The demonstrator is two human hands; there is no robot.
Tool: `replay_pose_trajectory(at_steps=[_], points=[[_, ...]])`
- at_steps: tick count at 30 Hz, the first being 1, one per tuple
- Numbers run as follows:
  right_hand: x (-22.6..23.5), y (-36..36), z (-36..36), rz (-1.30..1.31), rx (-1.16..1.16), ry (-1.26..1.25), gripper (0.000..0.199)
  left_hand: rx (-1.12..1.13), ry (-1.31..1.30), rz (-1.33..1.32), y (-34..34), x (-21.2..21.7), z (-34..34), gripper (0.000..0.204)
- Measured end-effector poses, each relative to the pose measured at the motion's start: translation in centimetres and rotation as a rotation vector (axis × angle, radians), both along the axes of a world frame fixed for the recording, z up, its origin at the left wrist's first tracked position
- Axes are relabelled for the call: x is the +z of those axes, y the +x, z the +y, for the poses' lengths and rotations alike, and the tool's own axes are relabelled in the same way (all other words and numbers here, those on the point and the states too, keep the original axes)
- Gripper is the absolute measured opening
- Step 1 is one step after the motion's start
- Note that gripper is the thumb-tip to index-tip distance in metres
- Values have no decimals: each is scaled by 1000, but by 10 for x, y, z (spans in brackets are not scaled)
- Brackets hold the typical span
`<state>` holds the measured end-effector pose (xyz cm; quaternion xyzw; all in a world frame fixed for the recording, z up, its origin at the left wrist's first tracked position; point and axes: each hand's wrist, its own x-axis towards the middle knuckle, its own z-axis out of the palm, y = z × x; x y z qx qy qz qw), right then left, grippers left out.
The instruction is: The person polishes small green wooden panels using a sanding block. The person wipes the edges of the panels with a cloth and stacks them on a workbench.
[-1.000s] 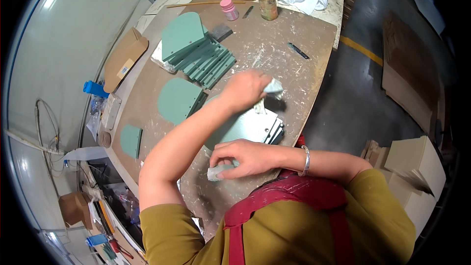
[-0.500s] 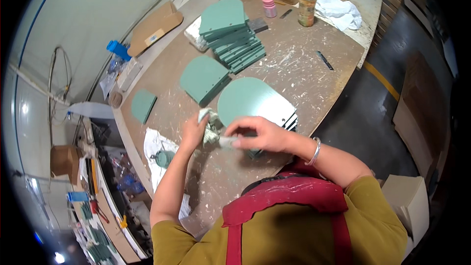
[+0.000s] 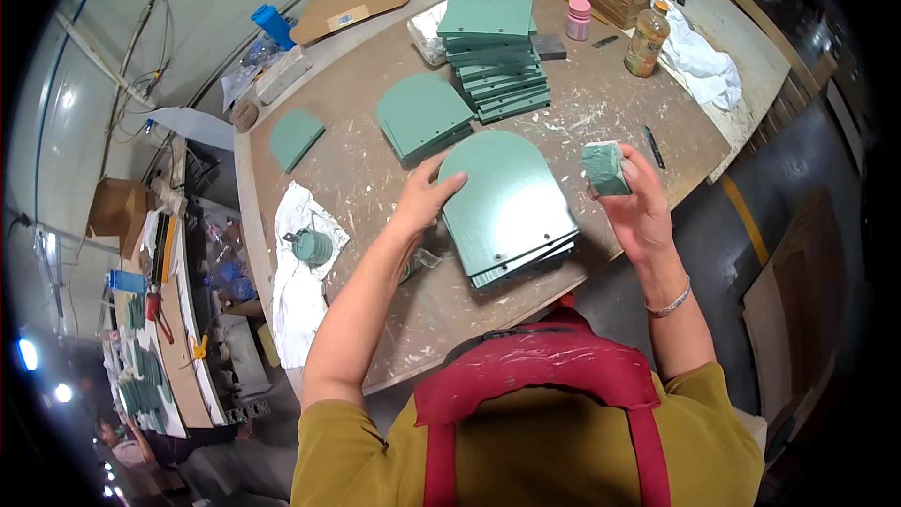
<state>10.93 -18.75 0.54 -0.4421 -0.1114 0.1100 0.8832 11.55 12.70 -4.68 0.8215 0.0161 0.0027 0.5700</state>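
Note:
A stack of green panels [image 3: 497,197], each with one rounded end and small holes along the straight edge, lies in front of me with a glossy top. My left hand [image 3: 424,195] grips its left edge, thumb on the top face and fingers along the side. Held up right of the stack, apart from it, is a small green block with a rough face and pale top edge [image 3: 603,169]; my right hand [image 3: 642,205] is closed round it. Crumpled, pale translucent material [image 3: 427,259] lies beside my left wrist, partly hidden by the forearm.
Behind stand a tall pile of green panels [image 3: 488,11] and a shorter one [image 3: 422,113]. A small green piece [image 3: 296,137] and a green-smeared can [image 3: 312,246] on white cloth [image 3: 298,310] lie left. A knife [image 3: 654,147], bottle [image 3: 648,42] and pink jar [image 3: 578,21] are right.
My left hand has let go of the crumpled material and taken the panel stack's edge. My right hand has moved right and up, now holding the green block. The view has shifted.

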Motion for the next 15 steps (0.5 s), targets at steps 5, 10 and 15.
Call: replay_pose_trajectory(at_steps=[5,10,15], points=[[-9,20,-29,53,33,8,35,215,-447,283,11,13,13,41],[-18,42,-52,130,24,20,34,292,-621,-36,2,103,-17,39],[-31,70,-57,203,38,58,32,141,147,-450,-45,115,-67,37]])
